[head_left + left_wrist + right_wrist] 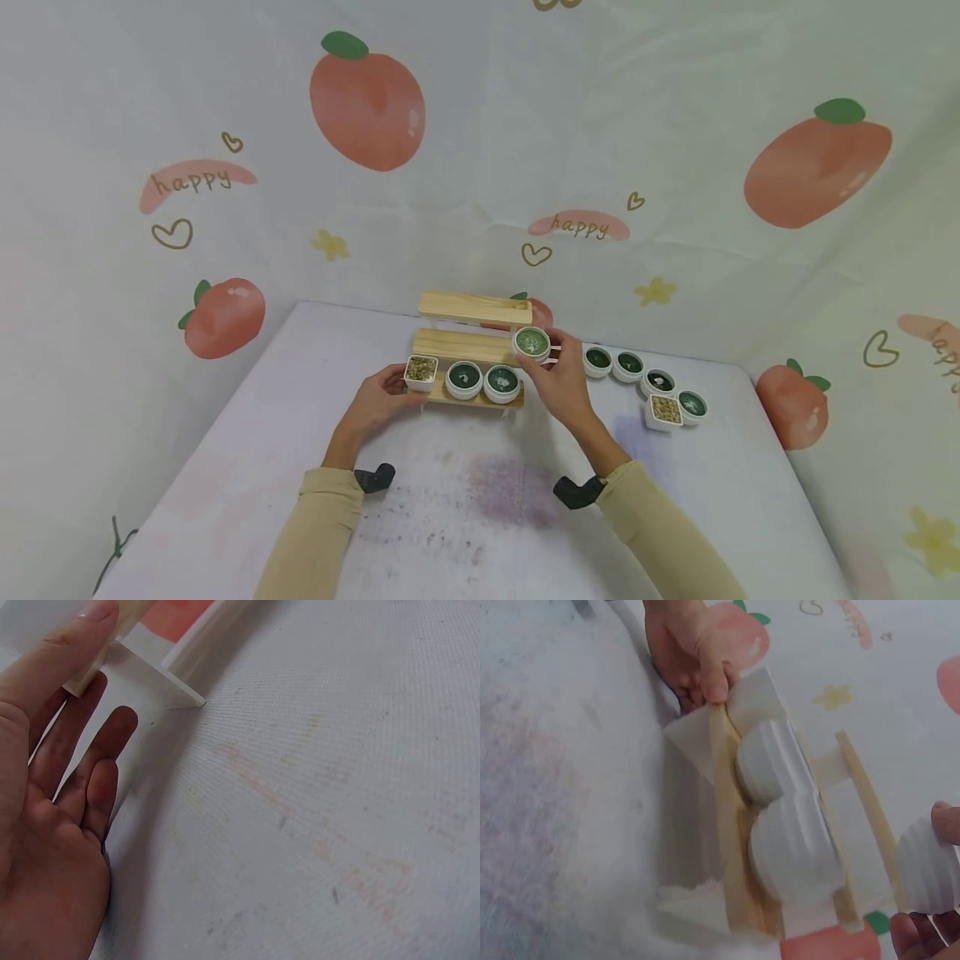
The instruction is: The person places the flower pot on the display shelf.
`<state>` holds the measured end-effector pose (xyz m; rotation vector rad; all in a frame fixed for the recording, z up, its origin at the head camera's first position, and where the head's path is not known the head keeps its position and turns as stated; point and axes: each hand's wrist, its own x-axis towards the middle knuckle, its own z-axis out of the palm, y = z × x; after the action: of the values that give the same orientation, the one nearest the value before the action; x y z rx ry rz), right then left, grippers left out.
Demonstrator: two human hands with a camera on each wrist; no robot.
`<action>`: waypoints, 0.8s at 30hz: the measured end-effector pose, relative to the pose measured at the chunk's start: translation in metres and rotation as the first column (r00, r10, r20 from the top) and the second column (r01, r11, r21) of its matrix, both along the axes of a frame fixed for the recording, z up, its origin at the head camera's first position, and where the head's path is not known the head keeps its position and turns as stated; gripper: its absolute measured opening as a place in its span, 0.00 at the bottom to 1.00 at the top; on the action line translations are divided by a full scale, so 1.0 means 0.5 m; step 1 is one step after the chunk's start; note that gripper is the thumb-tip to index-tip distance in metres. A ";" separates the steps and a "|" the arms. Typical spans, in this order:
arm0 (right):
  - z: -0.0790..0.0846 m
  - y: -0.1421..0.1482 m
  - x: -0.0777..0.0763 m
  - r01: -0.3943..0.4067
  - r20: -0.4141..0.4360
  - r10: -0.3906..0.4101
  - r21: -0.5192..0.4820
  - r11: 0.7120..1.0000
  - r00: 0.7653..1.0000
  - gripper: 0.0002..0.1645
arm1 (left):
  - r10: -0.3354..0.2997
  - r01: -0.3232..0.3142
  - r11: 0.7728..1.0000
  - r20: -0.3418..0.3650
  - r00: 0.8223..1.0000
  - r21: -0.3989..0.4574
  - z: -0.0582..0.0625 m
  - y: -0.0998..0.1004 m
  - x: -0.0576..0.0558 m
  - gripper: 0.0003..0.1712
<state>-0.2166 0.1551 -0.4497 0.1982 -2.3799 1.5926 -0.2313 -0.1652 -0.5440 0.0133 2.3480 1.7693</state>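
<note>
A small three-tier wooden rack (457, 344) with white supports stands on the table. At the left end of its lowest tier, my left hand (378, 400) holds the board, thumb on top and fingers beneath. Beside that thumb sits a square white dish (422, 375) of tan bits. Two round white bowls with dark green tops, a left bowl (464, 380) and a right bowl (502, 384), share this tier. My right hand (562, 379) grips a ribbed white bowl (922, 870) with a lighter green top, at the right end of the middle tier.
To the right of the rack, several round white bowls (628, 366) with dark tops stand in a slanting row. Another square dish (664, 412) of tan bits is at its near end. Behind the table (420, 517) hangs a patterned cloth (480, 150).
</note>
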 end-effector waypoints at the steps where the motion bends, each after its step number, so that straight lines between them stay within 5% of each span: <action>1: 0.004 -0.008 -0.001 -0.016 0.004 0.016 -0.007 1.000 1.000 0.41 | -0.001 0.001 1.000 0.000 1.000 0.002 0.001 0.000 0.001 0.49; 9: 0.035 -0.071 -0.020 -0.102 0.004 0.102 -0.015 0.995 0.995 0.36 | 0.000 0.000 1.000 -0.003 1.000 -0.001 0.000 0.001 0.003 0.49; 24: 0.029 -0.182 -0.042 -0.183 0.087 0.179 0.039 0.982 0.980 0.35 | -0.018 0.018 1.000 -0.017 1.000 0.012 -0.003 -0.002 0.000 0.48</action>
<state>-0.2375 0.0641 -0.4353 0.3747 -2.5275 1.6545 -0.2312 -0.1660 -0.5455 0.0516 2.3419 1.7816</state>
